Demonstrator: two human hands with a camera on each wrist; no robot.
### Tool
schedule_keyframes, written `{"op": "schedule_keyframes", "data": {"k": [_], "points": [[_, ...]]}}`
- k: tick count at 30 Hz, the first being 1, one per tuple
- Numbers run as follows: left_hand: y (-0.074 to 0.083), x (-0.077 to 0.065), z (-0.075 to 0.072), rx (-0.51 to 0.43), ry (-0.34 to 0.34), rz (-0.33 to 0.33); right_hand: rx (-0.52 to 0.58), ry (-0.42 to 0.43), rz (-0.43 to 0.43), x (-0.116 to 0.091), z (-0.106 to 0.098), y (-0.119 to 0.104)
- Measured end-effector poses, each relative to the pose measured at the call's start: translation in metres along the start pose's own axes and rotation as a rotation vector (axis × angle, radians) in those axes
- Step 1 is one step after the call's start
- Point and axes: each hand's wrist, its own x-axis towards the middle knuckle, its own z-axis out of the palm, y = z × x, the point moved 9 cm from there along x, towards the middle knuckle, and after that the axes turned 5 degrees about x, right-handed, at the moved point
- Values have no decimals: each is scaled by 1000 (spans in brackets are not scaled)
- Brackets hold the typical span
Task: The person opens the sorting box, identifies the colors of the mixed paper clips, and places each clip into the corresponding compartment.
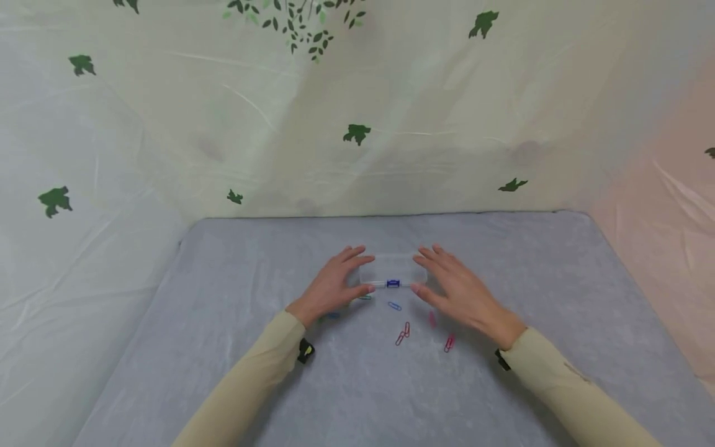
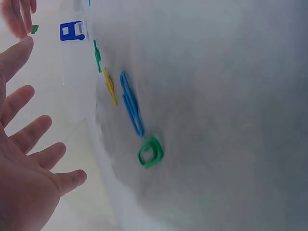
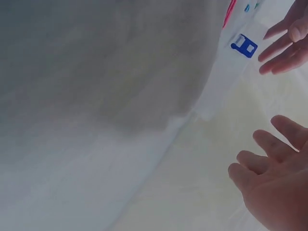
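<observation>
"Where's the box?"

"Straight ahead of me, at twelve o'clock: a clear box (image 1: 393,268) on the grey cloth (image 1: 363,403), its blue latch (image 1: 393,284) at six, facing me."

"And your fingers?"

"Spread apart on both hands, gripping nothing. My left hand (image 1: 334,282) is at the box's nine o'clock, my right hand (image 1: 463,293) near its three. Whether any fingertip touches it, I can't tell."

"What lies around them?"

"At the box's six, a blue paper clip (image 1: 395,306), with two red paper clips (image 1: 400,338) nearer me. A pink clip (image 1: 432,320) is at five. Towards eight, beneath my left hand, a yellow clip (image 2: 110,86) and a squarish green clip (image 2: 160,149)."
</observation>
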Motion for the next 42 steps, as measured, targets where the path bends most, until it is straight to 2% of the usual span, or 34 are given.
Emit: {"op": "schedule_keyframes", "data": {"k": [7, 11, 21, 27, 42], "points": [[-4, 9, 5, 3, -19, -20, 48, -43, -2, 9, 10, -4], [-6, 13, 7, -8, -25, -25, 60, -45, -34, 15, 15, -7], [-15, 22, 13, -27, -62, -36, 40, -64, -89, 27, 27, -11], [-16, 25, 17, -34, -89, -36, 36, -65, -110, 30, 29, -14], [-14, 27, 17, -71, -90, -15, -9, -51, -97, 37, 31, -17]]}}
